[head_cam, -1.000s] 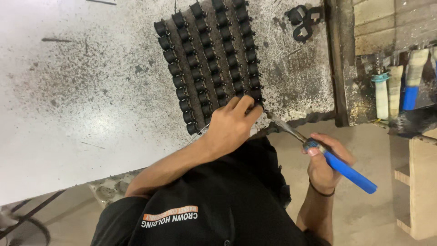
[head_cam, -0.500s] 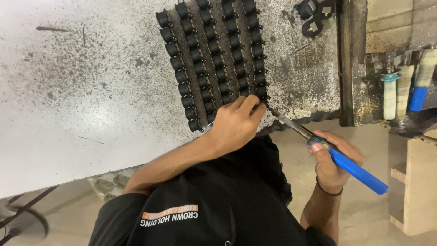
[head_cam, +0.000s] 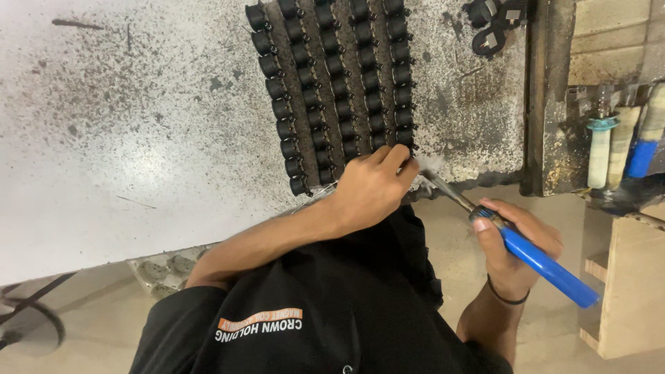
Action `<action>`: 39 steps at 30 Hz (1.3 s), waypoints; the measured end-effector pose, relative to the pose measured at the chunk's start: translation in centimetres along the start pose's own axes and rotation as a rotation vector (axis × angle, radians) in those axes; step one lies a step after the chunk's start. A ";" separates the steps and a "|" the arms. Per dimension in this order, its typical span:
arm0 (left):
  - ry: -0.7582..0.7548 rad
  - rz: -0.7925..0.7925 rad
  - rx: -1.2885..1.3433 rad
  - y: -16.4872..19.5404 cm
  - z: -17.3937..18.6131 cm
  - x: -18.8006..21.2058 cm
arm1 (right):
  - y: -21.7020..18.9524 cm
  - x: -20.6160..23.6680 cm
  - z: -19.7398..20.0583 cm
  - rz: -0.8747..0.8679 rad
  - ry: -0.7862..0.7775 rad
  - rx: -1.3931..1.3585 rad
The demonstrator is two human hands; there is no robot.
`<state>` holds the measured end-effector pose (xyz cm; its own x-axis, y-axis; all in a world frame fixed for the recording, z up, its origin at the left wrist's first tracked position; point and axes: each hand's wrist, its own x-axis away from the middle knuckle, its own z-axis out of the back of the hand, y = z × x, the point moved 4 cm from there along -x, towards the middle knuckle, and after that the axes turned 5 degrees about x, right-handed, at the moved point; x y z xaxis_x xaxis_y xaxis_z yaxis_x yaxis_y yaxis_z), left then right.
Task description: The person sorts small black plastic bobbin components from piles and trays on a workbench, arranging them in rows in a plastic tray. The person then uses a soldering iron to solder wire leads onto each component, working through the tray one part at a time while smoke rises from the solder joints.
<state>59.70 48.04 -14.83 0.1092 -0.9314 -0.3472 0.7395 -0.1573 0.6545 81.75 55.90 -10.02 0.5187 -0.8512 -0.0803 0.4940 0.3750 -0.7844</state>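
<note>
Tool: a screwdriver (head_cam: 516, 242) with a round, smooth blue plastic handle and a thin grey metal shaft. Its long axis runs on a slant; the handle end points down and away to the right, and the tip points up toward the left hand.
Tip: it ends just beside the fingertips of the left hand, at the near edge of the table. I cannot tell what exactly it touches.
Right hand (head_cam: 512, 249): closed around the front part of the blue handle, the fingers wrapped over it, the thumb near the metal shaft. A thin dark band is on the wrist.
Left hand (head_cam: 370, 190): laid palm down on the near end of the black parts, the fingers curled and pressing there. Whether it pinches one part I cannot tell, since the fingers hide it.
Black parts (head_cam: 332, 90): many small, rounded black pieces, alike in shape, set in five long rows. The rows run away from the left hand, across the table.
Table (head_cam: 138, 138): a flat white top, rough and speckled with dark spots, more worn near the rows.
Beyond the right hand: two loose black pieces (head_cam: 488, 24) lie on the table, well apart from the rows.
Right of the right hand: a pale wooden block (head_cam: 630, 291).
</note>
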 end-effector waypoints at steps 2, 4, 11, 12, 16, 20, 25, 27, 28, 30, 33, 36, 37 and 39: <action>-0.026 0.017 0.005 0.1 -0.4 -0.3 | -0.6 -0.2 0.0 0.043 -0.021 0.052; -0.040 0.021 0.027 0.0 -0.3 -0.5 | -0.8 -0.4 0.1 0.048 -0.040 0.038; 0.085 0.037 0.011 -0.3 2.8 0.3 | 2.1 0.2 0.7 -0.150 0.183 -0.408; 0.084 0.037 -0.001 -0.3 2.8 0.4 | 2.9 0.6 0.5 -0.197 0.243 -0.505; 0.022 -0.038 -0.070 -0.1 1.0 -0.2 | 5.0 1.1 -0.8 -0.144 0.316 -0.608; -0.003 -0.071 -0.100 -0.1 0.1 -0.5 | 5.7 1.5 -1.0 -0.131 0.338 -0.559; 0.059 -0.016 0.010 -0.1 2.2 -0.7 | 5.5 1.0 -1.4 -0.123 0.301 -0.583; 0.088 0.001 0.033 -0.4 3.1 -0.8 | 5.4 0.7 -1.5 -0.141 0.289 -0.571; 0.075 0.016 0.019 -0.5 3.2 -1.0 | 5.4 0.6 -1.6 -0.151 0.278 -0.556; 0.061 0.046 -0.018 -0.9 3.0 -1.3 | 5.3 0.4 -1.7 -0.151 0.262 -0.537; 0.055 0.085 -0.025 -1.4 2.2 -1.5 | 5.2 0.0 -1.9 -0.132 0.234 -0.518; 0.113 0.056 -0.030 -1.5 1.7 -1.1 | 5.0 -0.3 -1.9 -0.158 0.201 -0.486; 0.103 0.055 -0.024 -1.5 1.5 -1.0 | 4.9 -0.4 -1.9 -0.186 0.202 -0.479; 0.090 0.052 -0.020 -1.6 1.1 -0.9 | 4.3 -0.6 -1.8 -0.200 0.196 -0.451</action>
<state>57.66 48.82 -14.82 0.2061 -0.9047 -0.3728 0.7444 -0.1023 0.6598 82.29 57.40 -14.46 0.2840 -0.9587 0.0182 0.1985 0.0402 -0.9793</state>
